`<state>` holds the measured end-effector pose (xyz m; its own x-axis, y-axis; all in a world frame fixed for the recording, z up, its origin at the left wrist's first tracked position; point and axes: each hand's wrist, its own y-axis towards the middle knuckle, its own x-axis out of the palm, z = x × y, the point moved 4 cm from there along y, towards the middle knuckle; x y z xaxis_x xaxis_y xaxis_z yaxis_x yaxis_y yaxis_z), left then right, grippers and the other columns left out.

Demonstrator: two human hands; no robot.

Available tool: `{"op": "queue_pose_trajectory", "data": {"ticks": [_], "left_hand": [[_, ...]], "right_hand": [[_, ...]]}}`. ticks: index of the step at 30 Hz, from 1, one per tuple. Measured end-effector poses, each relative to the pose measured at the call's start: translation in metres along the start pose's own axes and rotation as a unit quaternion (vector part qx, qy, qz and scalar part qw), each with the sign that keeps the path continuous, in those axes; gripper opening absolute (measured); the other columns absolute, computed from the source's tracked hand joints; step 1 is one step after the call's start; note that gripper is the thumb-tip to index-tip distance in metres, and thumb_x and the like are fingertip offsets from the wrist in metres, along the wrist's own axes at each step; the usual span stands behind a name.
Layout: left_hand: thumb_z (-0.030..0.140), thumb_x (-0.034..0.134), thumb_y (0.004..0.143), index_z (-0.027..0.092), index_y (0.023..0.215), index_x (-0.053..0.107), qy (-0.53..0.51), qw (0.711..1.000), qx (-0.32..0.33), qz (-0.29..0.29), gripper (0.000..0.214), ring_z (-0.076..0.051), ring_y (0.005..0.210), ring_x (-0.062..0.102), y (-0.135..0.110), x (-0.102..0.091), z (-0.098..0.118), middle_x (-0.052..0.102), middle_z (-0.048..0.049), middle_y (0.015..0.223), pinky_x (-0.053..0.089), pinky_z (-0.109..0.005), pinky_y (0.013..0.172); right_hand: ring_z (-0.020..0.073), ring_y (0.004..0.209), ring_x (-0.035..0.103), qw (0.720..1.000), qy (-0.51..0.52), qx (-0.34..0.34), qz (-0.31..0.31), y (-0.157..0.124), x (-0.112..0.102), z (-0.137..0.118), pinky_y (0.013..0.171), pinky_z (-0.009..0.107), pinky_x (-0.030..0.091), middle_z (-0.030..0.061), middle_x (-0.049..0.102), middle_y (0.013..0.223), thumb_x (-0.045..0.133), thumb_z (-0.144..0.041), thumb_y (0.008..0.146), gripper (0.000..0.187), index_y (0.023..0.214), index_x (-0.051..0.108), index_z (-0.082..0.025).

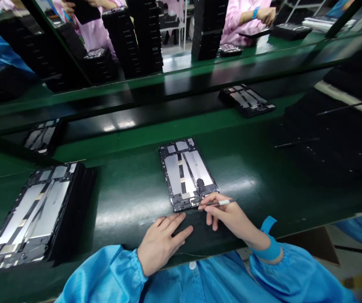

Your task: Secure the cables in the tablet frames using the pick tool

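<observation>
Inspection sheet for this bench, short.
surface: glossy green bench, with a black mat at the near edge.
job's things: foil-backed tablet frame lying flat, directly beyond the mat.
clutter: second tablet frame on a black stack to the left; third tablet frame farther back.
hand: left hand flat on the mat; right hand pinches a white-gripped pointed tool, tip at the frame's near edge.
cables: thin wire along the mat.
surroundings: co-workers in pink smocks beyond the bench; stacks of black trays.

Open tablet chassis (187,174) — silver foil strips (173,173), flat — tweezers (223,203) at its lower edge
</observation>
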<state>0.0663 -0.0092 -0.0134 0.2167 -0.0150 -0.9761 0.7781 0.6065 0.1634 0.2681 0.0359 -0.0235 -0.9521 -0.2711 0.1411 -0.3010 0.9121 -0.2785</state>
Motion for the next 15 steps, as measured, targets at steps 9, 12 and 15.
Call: {"op": "queue_pose_trajectory", "data": {"ticks": [9, 12, 15], "left_hand": [[0.036, 0.051, 0.098, 0.026, 0.129, 0.056, -0.002, 0.999, 0.02, -0.029, 0.034, -0.027, 0.119, 0.055, -0.011, -0.013, 0.003, 0.055, -0.0104, 0.137, 0.045, -0.038, 0.09], [0.038, 0.046, 0.099, 0.025, 0.129, 0.056, 0.003, 0.999, 0.022, -0.027, 0.034, -0.026, 0.119, 0.056, -0.014, -0.014, 0.007, 0.055, -0.0095, 0.137, 0.045, -0.038, 0.089], [0.036, 0.041, 0.102, 0.023, 0.127, 0.058, 0.014, 0.999, 0.03, -0.012, 0.033, -0.024, 0.116, 0.057, -0.018, -0.014, 0.01, 0.059, -0.0089, 0.134, 0.044, -0.037, 0.088]], "right_hand": [[0.0128, 0.052, 0.064, 0.996, -0.082, -0.004, -0.024, -0.001, 0.003, 0.001, 0.05, 0.022, 0.051, -0.0001, 0.065, 0.062, 0.06, -0.05, 0.089, 0.034, 0.09, 0.065, -0.017], [0.0154, 0.064, 0.067, 0.994, -0.108, -0.032, -0.015, -0.001, 0.0, 0.003, 0.06, 0.025, 0.055, 0.0006, 0.065, 0.067, 0.061, -0.045, 0.09, 0.028, 0.088, 0.066, -0.018], [0.0158, 0.067, 0.068, 0.992, -0.114, -0.045, -0.003, -0.001, -0.004, 0.007, 0.064, 0.026, 0.055, 0.0007, 0.066, 0.073, 0.061, -0.043, 0.091, 0.025, 0.086, 0.066, -0.019]]}}
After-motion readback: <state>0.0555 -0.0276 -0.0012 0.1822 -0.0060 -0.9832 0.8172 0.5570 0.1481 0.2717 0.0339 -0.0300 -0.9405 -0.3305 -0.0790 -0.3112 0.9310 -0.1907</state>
